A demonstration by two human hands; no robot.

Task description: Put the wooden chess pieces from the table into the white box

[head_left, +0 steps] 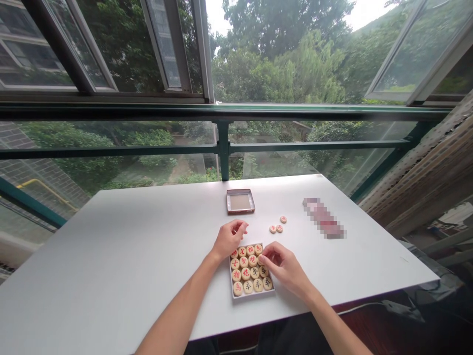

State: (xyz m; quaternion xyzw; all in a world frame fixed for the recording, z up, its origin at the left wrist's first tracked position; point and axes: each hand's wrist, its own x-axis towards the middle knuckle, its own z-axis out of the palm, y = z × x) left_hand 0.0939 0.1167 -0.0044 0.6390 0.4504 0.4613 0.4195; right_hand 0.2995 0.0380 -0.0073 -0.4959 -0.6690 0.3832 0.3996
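Observation:
A shallow white-edged box (pixel 253 297) lies on the table, filled with rows of round wooden Chinese chess pieces with red and black characters. My right hand (pixel 286 268) reaches over its right side, thumb and fingers closed on a Chinese chess piece (pixel 260 260) in the second row from the back. Above the far left corner, my left hand (pixel 228 239) hovers with its fingers curled together; whether something is between them I cannot make out. To the right, beyond the box, lie three loose pieces with red characters, including the farthest loose piece (pixel 283 219).
A brown-edged box lid (pixel 240 211) rests farther back on the white table (pixel 148 246). At the right lies a pixelated reddish item (pixel 324 218). A green railing (pixel 223 153) and open windows stand behind the table, and a curtain (pixel 424 172) hangs at right.

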